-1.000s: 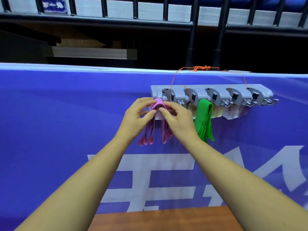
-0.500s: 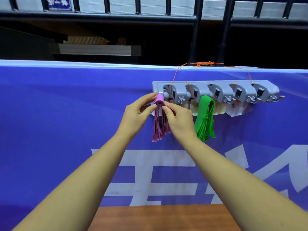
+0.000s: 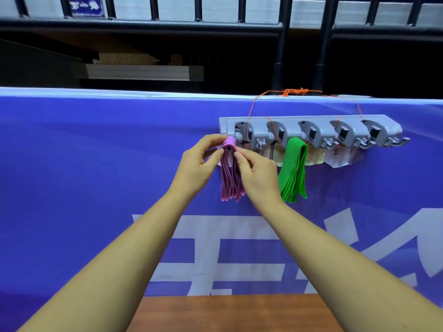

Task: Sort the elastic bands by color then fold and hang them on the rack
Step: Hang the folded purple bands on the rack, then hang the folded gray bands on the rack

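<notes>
Left hand (image 3: 197,165) and right hand (image 3: 260,174) fingers pinch the pink bands (image 3: 230,180) at the rack (image 3: 311,128), frame centre. Green bands (image 3: 294,171) hang just right

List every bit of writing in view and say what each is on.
On the blue banner: big white characters, partly covered, unreadable.
On the paper tag under the grey rack: handwritten, perhaps "三".
On the white tag behind the pink bands: dark scribble, unreadable.
On the blue sign, top left: blurred.
</notes>
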`<action>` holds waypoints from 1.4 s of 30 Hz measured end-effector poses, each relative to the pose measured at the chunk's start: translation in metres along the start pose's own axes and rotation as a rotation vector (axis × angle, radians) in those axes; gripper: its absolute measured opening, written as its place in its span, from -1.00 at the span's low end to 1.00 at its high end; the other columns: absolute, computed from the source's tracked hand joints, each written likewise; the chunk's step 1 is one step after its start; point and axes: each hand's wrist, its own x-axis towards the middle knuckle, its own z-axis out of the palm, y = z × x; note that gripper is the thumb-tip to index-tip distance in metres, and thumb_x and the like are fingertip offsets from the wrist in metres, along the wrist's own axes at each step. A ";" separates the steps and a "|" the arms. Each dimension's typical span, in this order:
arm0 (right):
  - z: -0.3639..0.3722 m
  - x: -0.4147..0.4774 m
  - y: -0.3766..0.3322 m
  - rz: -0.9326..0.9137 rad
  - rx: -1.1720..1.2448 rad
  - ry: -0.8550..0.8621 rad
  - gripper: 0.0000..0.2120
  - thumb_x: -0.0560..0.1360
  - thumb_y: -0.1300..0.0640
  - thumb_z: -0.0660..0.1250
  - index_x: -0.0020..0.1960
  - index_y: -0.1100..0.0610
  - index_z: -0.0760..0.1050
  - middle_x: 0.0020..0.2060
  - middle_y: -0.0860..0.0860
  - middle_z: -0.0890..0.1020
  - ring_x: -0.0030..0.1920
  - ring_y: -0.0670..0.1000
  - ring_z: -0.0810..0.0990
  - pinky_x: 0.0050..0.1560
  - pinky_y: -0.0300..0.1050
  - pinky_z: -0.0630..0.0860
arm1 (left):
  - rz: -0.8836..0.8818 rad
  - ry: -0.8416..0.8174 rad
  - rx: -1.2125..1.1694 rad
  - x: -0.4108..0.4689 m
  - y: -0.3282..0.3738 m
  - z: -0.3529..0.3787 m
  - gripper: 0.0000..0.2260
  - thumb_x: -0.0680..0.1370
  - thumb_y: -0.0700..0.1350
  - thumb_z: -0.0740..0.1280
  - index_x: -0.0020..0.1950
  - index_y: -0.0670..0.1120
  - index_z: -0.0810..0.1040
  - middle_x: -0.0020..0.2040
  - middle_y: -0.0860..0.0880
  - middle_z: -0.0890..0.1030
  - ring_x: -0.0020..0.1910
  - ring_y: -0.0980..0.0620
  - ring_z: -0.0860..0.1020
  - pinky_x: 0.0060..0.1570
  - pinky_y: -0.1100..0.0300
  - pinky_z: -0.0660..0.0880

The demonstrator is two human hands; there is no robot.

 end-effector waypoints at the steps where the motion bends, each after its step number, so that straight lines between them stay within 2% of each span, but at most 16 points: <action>1: 0.000 -0.001 0.001 0.015 0.008 -0.004 -0.78 0.60 0.13 0.27 0.16 0.05 0.65 -0.08 -0.03 0.73 -0.07 -0.11 0.65 0.01 -0.11 0.55 | -0.003 -0.002 0.005 0.000 0.001 0.001 -0.76 0.62 -0.17 0.27 0.26 0.00 0.56 0.22 0.14 0.61 0.22 0.16 0.56 0.24 0.05 0.52; 6: 0.001 0.001 0.000 0.042 0.005 -0.042 -0.79 0.58 0.13 0.28 0.13 0.05 0.65 -0.12 -0.03 0.73 -0.09 -0.07 0.64 0.00 -0.14 0.53 | -0.007 -0.014 0.042 -0.006 0.001 0.002 -0.75 0.61 -0.14 0.29 0.28 0.04 0.55 0.27 0.21 0.57 0.25 0.21 0.53 0.26 0.12 0.50; 8: -0.001 0.002 0.001 0.070 0.004 -0.079 -0.78 0.57 0.10 0.29 0.16 0.05 0.64 -0.08 -0.08 0.72 -0.07 -0.14 0.64 0.02 -0.21 0.53 | -0.016 -0.023 0.052 -0.007 0.000 0.001 -0.73 0.61 -0.12 0.30 0.31 0.05 0.52 0.27 0.21 0.56 0.25 0.23 0.52 0.24 0.18 0.48; 10: -0.006 -0.003 0.007 0.122 -0.010 -0.123 -0.76 0.57 0.07 0.29 0.18 0.07 0.62 -0.03 -0.08 0.71 -0.02 -0.14 0.64 0.09 -0.16 0.54 | -0.057 0.011 0.073 -0.012 -0.004 -0.001 -0.72 0.60 -0.11 0.31 0.32 0.02 0.49 0.25 0.17 0.56 0.22 0.26 0.52 0.19 0.28 0.48; 13: -0.018 -0.026 0.021 0.204 -0.057 -0.204 -0.70 0.55 0.03 0.30 0.24 0.08 0.57 0.06 -0.03 0.68 0.09 -0.06 0.62 0.19 -0.04 0.52 | -0.190 0.078 0.162 -0.037 -0.021 -0.002 -0.78 0.59 -0.14 0.31 0.23 -0.04 0.51 0.18 0.04 0.56 0.12 0.18 0.53 0.01 0.44 0.44; 15: -0.028 -0.055 0.032 0.259 -0.074 -0.291 -0.65 0.56 0.03 0.29 0.32 0.10 0.51 0.18 -0.01 0.63 0.20 -0.03 0.57 0.26 -0.05 0.48 | -0.339 0.062 0.233 -0.068 -0.042 0.000 -0.83 0.58 -0.12 0.32 0.17 -0.04 0.52 0.10 0.02 0.55 0.05 0.12 0.53 -0.09 0.46 0.39; 18: -0.043 -0.111 0.059 0.314 -0.177 -0.434 -0.56 0.57 0.04 0.29 0.42 0.16 0.41 0.34 0.05 0.51 0.35 0.02 0.46 0.37 -0.07 0.37 | -0.559 -0.069 0.320 -0.125 -0.074 0.012 -0.88 0.55 -0.13 0.33 0.08 -0.07 0.53 -0.04 -0.03 0.57 -0.13 0.04 0.53 -0.23 0.34 0.40; 21: -0.058 -0.174 0.101 0.405 -0.302 -0.612 -0.50 0.58 0.00 0.27 0.46 0.17 0.34 0.41 0.07 0.43 0.42 0.05 0.37 0.41 -0.10 0.27 | -0.680 -0.219 0.446 -0.188 -0.097 0.033 -0.92 0.53 -0.14 0.33 0.00 -0.08 0.54 -0.12 -0.01 0.57 -0.26 0.13 0.50 -0.31 0.33 0.35; 25: -0.086 -0.253 0.160 0.554 -0.412 -0.758 -0.46 0.56 0.01 0.31 0.43 0.27 0.35 0.38 0.20 0.44 0.42 0.13 0.37 0.43 -0.08 0.24 | -0.764 -0.439 0.527 -0.259 -0.116 0.079 -0.89 0.50 -0.13 0.33 0.01 -0.08 0.56 -0.07 -0.02 0.56 -0.12 0.00 0.54 -0.13 0.20 0.39; 32: -0.158 -0.360 0.239 0.796 -0.501 -0.911 -0.49 0.53 -0.01 0.31 0.35 0.28 0.41 0.28 0.24 0.49 0.33 0.21 0.45 0.37 0.02 0.35 | -0.911 -0.596 0.452 -0.340 -0.124 0.184 -0.84 0.49 -0.15 0.34 0.01 -0.19 0.58 -0.02 -0.14 0.63 0.00 -0.12 0.58 -0.06 0.21 0.38; 34: -0.180 -0.388 0.254 0.850 -0.515 -0.962 -0.41 0.48 -0.14 0.24 0.33 0.27 0.43 0.23 0.24 0.51 0.29 0.22 0.48 0.33 0.02 0.39 | -0.923 -0.671 0.430 -0.362 -0.123 0.219 -0.83 0.50 -0.17 0.33 0.05 -0.21 0.58 0.02 -0.19 0.64 0.03 -0.15 0.59 -0.03 0.20 0.39; 36: -0.203 -0.419 0.273 0.862 -0.525 -1.001 -0.33 0.39 -0.26 0.09 0.22 0.22 0.51 0.14 0.20 0.58 0.22 0.22 0.53 0.25 0.03 0.45 | -0.928 -0.763 0.412 -0.385 -0.121 0.253 -0.81 0.52 -0.17 0.32 0.09 -0.21 0.58 0.06 -0.22 0.65 0.07 -0.17 0.60 0.01 0.16 0.42; 38: -0.225 -0.439 0.280 0.908 -0.546 -1.052 -0.48 0.41 -0.21 0.15 0.12 0.15 0.56 0.08 0.16 0.59 0.16 0.22 0.55 0.17 0.04 0.49 | -0.955 -0.827 0.400 -0.404 -0.116 0.285 -0.81 0.52 -0.18 0.32 0.10 -0.19 0.59 0.05 -0.20 0.66 0.07 -0.15 0.61 0.02 0.16 0.42; 40: -0.244 -0.460 0.288 0.937 -0.578 -1.094 -0.61 0.45 -0.06 0.30 0.18 0.14 0.55 0.13 0.16 0.57 0.19 0.21 0.54 0.18 0.05 0.48 | -0.969 -0.874 0.369 -0.422 -0.108 0.316 -0.82 0.51 -0.20 0.32 0.09 -0.19 0.59 0.03 -0.19 0.66 0.06 -0.14 0.61 0.00 0.22 0.39; 42: -0.258 -0.481 0.298 0.923 -0.592 -1.133 -0.53 0.41 -0.08 0.27 0.23 0.13 0.53 0.15 0.14 0.56 0.20 0.20 0.54 0.20 0.08 0.48 | -0.967 -0.938 0.326 -0.435 -0.103 0.346 -0.85 0.51 -0.22 0.33 0.06 -0.13 0.60 0.05 -0.17 0.65 0.07 -0.12 0.60 0.01 0.28 0.39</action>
